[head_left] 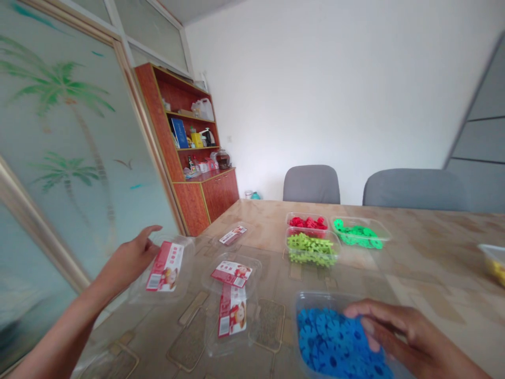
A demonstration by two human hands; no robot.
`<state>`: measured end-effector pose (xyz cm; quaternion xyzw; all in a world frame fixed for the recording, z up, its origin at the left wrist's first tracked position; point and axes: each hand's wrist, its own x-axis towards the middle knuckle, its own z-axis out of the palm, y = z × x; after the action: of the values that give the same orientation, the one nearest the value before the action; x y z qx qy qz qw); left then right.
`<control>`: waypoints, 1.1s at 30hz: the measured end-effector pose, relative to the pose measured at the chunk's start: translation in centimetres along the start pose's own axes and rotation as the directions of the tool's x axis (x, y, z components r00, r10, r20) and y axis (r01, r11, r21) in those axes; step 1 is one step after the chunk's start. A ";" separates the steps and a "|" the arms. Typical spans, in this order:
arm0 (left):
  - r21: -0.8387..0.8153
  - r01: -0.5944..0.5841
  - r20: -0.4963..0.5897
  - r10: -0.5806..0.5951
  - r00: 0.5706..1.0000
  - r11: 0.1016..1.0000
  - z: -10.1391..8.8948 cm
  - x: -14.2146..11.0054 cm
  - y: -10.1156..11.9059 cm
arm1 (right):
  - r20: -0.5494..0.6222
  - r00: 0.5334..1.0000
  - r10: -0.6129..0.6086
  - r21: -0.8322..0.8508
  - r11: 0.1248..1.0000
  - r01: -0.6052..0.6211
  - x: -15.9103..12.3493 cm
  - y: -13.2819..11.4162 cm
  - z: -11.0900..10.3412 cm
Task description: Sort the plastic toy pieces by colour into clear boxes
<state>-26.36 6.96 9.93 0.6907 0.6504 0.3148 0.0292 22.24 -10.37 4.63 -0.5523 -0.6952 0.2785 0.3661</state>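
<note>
My left hand [132,258] reaches out at the left and holds a clear plastic lid [168,268] with a red and white label by its edge, thumb raised. My right hand [398,329] lies at the lower right on a clear tray [303,302] full of blue snowflake pieces [329,342], fingers curled over the pieces. Two more labelled lids [232,273] [232,310] lie on the table between my hands, and a third [233,235] lies farther back.
Clear trays of red pieces [308,222], yellow-green pieces [311,248] and green pieces [358,235] stand mid-table. A tray with yellow pieces [495,266] sits at the right edge. Two grey chairs [311,184] stand behind the patterned table [426,263]; a wooden shelf unit [193,152] is at the left.
</note>
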 end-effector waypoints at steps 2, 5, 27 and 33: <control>-0.266 0.014 -0.010 -0.017 1.000 0.964 0.3 -1.4 3.0 | -0.013 1.000 0.005 0.002 1.000 -0.005 -0.2 -0.3 -0.2; -0.653 0.096 0.152 0.006 0.988 0.751 1.9 -4.3 8.7 | 0.009 1.000 0.006 -0.007 1.000 -0.006 -0.5 -1.0 -0.3; -0.879 0.342 0.436 0.270 0.859 0.331 10.5 -14.3 19.3 | -0.120 0.983 0.137 0.295 0.950 -0.097 0.6 0.2 -0.8; -0.743 0.463 0.640 0.313 0.702 0.483 11.9 -15.0 18.4 | -0.093 0.992 0.091 0.057 0.995 -0.086 1.1 2.7 -1.2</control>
<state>-3.83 -5.16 2.76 0.6068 0.3647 0.3059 0.6366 24.63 -8.70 3.37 -0.5853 -0.6442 0.2860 0.4008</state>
